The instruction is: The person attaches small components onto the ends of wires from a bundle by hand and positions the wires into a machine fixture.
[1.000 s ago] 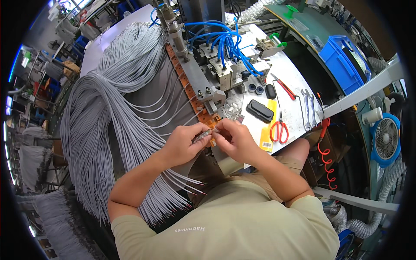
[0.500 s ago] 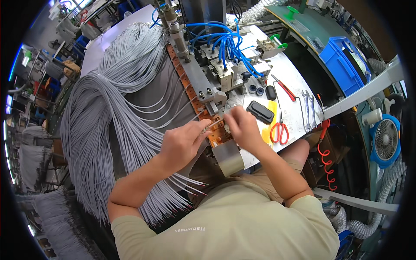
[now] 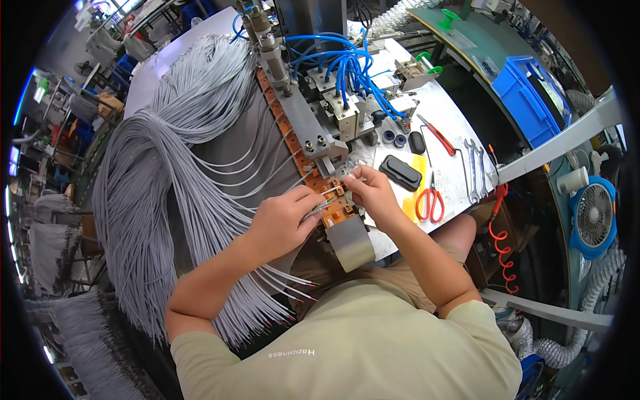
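Observation:
My left hand [image 3: 283, 221] is closed, with thumb and fingers pinching a few thin grey cables [image 3: 319, 208] at the left edge of an orange fixture strip [image 3: 337, 200]. One pale cable end lies across a slot in that strip. On the opposite side, my right hand [image 3: 375, 197] has its thumb and forefinger drawn together at the strip's edge; whatever sits between them is too small to make out. A large bundle of grey cables [image 3: 143, 173] spreads to the left, with several single cables running into the strip. Above the hands stands a metal press block [image 3: 313, 137].
Right of my hands lie a black oblong case [image 3: 401, 172], red-handled scissors [image 3: 430, 204], a red-handled tool [image 3: 438, 136] and wrenches [image 3: 475, 167]. Blue air hoses [image 3: 350, 67] loop over the machine. Farther right are a blue bin [image 3: 530, 100] and a fan [image 3: 594, 217].
My right hand has moved slightly right and down, its fingers no longer blurred. My left hand has shifted a little right and down, still gripping cables.

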A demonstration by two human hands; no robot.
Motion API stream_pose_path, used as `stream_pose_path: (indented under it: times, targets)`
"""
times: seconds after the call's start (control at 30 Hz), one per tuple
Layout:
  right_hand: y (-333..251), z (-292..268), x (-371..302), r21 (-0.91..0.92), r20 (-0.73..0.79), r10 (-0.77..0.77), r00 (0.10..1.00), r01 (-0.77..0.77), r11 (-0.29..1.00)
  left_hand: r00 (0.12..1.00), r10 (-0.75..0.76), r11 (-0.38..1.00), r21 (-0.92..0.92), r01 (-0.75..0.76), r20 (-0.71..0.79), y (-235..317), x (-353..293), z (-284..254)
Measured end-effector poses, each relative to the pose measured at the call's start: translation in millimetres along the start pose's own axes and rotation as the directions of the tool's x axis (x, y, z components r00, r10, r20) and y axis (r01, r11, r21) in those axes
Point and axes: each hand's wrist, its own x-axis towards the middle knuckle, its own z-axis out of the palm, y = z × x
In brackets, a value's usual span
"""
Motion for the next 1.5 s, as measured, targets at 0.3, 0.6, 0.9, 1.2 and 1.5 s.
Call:
stream_pose_path:
  times: [0.3,0.6,0.9,1.2,1.5]
  targets:
    - [-2,4,-15,-0.291,-0.196,-0.247,0.949,0.184,0.939,0.996,-0.051,0.981,-0.191,0.036,-0.069,-9,2,-4]
    - [-14,36,-55,-0.68,0.185,-0.745,0.641,0.631,0.374,0.934,-0.303,0.729,-0.584,0.356,0.191,-5,4,-7]
    - [-14,40,-58,-0.67,0.141,-0.666,0.733,0.566,0.481,0.97,-0.236,0.906,-0.347,0.243,0.062,-4,1,-4]
    - [-22,45,-57,-0.624,0.108,-0.555,0.825,0.491,0.608,0.974,-0.222,0.926,-0.304,0.223,0.037,-6,-1,-8]
    - [-18,18,-38,-0.564,0.34,-0.586,0.736,0.658,0.499,0.925,-0.288,0.694,-0.611,0.381,0.249,-7,1,-8]
